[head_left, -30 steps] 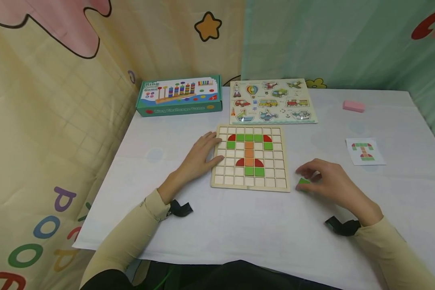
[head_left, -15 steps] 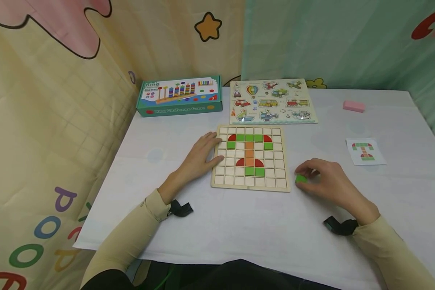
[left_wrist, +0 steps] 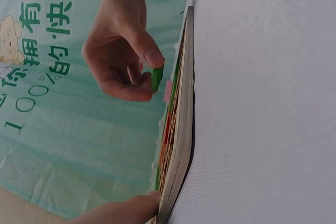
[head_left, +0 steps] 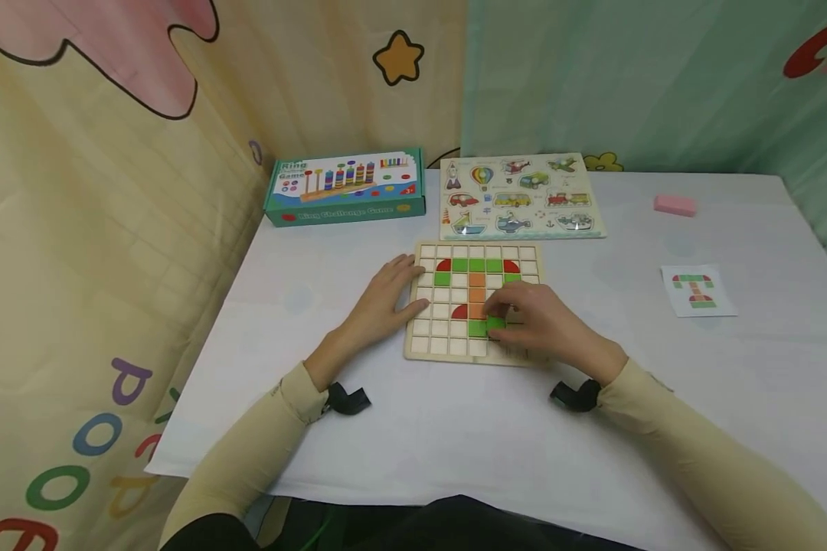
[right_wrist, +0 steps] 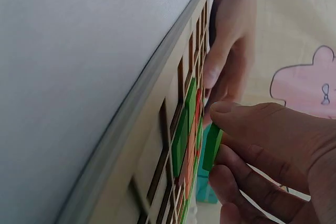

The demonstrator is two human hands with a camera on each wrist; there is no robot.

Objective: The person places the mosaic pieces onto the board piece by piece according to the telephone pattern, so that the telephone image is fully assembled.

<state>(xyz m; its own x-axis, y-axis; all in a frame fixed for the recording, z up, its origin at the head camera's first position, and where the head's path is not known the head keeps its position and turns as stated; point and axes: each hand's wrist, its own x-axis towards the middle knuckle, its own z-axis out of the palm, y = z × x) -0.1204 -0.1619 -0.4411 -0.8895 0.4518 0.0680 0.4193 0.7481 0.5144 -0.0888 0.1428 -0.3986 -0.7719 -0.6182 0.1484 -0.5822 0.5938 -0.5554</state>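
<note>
A wooden grid board (head_left: 439, 329) lies on the white table, with green tiles (head_left: 477, 265), orange tiles (head_left: 477, 295) and red rounded tiles (head_left: 459, 312) in its squares. My left hand (head_left: 375, 302) rests against the board's left edge, fingers extended, thumb on the rim. Over the board's lower right part, my right hand (head_left: 547, 325) pinches a green tile (right_wrist: 212, 145) between thumb and fingertips. From the left wrist view, that green tile (left_wrist: 157, 78) is held tilted, apart from the board surface. The right hand covers several squares and part of a red tile.
Behind the board lie a vehicle picture puzzle (head_left: 517, 200) and a green game box (head_left: 348, 214). To the right are a small card (head_left: 720, 300) with a coloured pattern and a pink block (head_left: 675, 205). Printed curtains (head_left: 303, 76) enclose the table.
My right hand has taken up the green tile from the table right of the board and carried it left over the board. The left hand stays at the board's edge.
</note>
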